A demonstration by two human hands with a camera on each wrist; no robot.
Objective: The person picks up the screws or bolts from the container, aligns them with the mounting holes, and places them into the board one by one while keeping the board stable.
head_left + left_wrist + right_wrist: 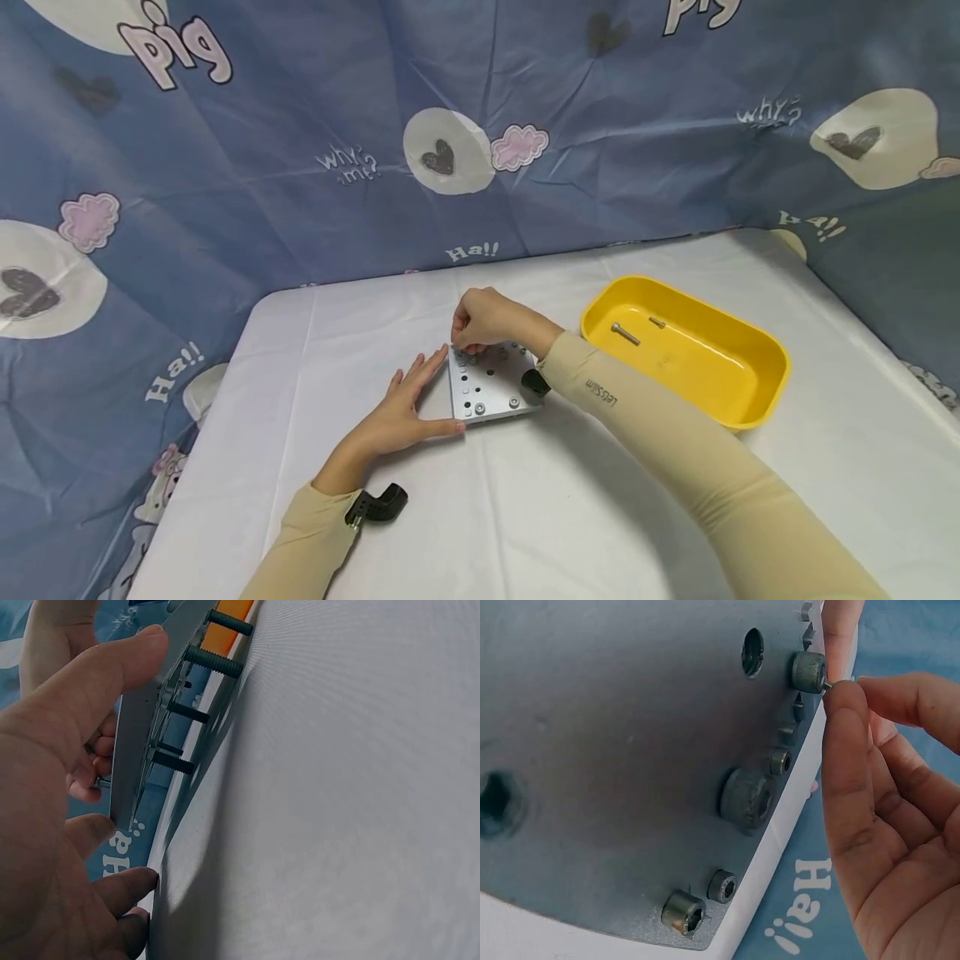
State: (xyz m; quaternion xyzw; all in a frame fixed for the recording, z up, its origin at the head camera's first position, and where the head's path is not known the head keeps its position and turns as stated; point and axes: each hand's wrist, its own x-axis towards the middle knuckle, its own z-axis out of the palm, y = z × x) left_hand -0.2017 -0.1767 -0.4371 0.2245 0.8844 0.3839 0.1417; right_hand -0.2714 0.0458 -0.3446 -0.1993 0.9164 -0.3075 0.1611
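A grey metal plate (497, 390) lies on the white-covered table, with several socket-head bolts and open holes across its top. Threaded bolt shanks (214, 661) stick out below it in the left wrist view. My left hand (397, 419) spans the plate's left edge, thumb at the near corner and index fingertip at the far one, fingers mostly straight. At the far left corner my right hand (491, 319) pinches a small thin metal piece (828, 686), mostly hidden by the fingertips. Its tip shows right beside the head of a bolt (808, 672).
To the right of the plate stands a yellow tray (776, 367), holding a long bolt (625, 334) and a smaller screw (657, 322). The right forearm passes in front of the tray's near left side. Behind the table hangs a blue printed cloth (600, 183).
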